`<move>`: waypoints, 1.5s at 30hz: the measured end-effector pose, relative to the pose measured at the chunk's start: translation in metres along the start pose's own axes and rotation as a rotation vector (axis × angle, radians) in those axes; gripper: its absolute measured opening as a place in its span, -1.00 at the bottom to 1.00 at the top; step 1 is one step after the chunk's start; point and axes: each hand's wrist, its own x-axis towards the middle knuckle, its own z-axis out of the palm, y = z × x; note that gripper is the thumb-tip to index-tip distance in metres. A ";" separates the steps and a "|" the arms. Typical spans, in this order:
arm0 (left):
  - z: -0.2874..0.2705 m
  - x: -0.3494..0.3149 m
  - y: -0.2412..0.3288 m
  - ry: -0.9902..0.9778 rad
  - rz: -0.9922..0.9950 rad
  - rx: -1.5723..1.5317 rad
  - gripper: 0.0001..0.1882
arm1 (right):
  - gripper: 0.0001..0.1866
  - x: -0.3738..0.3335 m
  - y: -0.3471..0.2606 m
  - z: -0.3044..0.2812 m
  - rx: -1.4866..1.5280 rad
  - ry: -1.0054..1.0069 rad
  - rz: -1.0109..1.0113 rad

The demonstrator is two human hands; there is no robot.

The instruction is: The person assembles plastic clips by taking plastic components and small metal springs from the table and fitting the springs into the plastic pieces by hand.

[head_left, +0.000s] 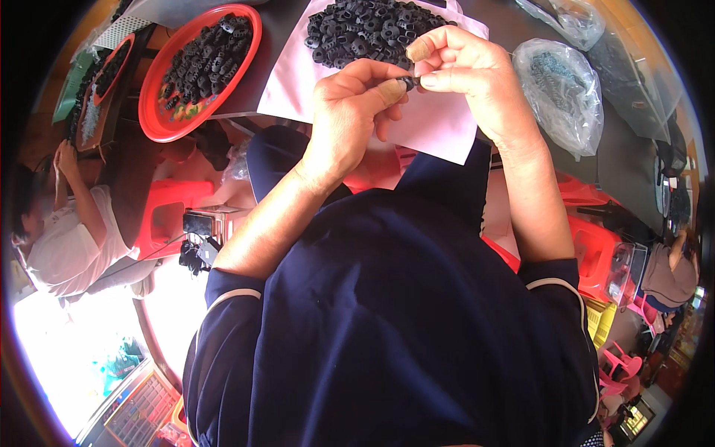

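Note:
My left hand (348,104) pinches a small black plastic part (407,83) between thumb and forefinger, above the near edge of a pale pink cloth (439,134). From the other side, my right hand (473,78) meets it, its fingers bent and the thumb tip at the part's right end. Whatever sits between those right fingertips is too small to make out. Tan coverings wrap some of the fingertips. Just beyond both hands, a heap of similar black parts (365,30) lies on the cloth.
At the left, a round red tray (149,112) holds more black parts. A clear plastic bag (558,97) of small metallic springs lies on the dark table (622,167) at the right. Red stools (167,201) stand below. Another person (82,231) sits far left, another (666,276) far right.

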 end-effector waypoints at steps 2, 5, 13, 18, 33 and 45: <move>0.001 0.000 0.000 -0.008 -0.006 0.002 -0.84 | -0.77 0.000 0.000 0.000 -0.030 -0.022 0.004; 0.004 -0.002 -0.002 0.027 0.013 0.083 -0.85 | -0.79 -0.002 0.004 0.009 -0.050 0.000 -0.077; 0.009 -0.004 -0.004 0.096 0.065 0.040 -0.86 | -0.82 -0.012 0.014 0.027 -0.275 0.213 -0.256; 0.013 -0.004 -0.004 0.119 0.085 0.106 -0.87 | -0.76 -0.015 0.019 0.036 -0.564 0.331 -0.486; 0.016 -0.003 -0.013 0.147 0.171 0.128 -0.92 | -0.68 -0.007 0.023 0.038 -0.790 0.383 -0.663; 0.017 -0.001 -0.016 0.173 0.259 0.154 -0.96 | -0.67 -0.004 0.027 0.037 -0.734 0.391 -0.727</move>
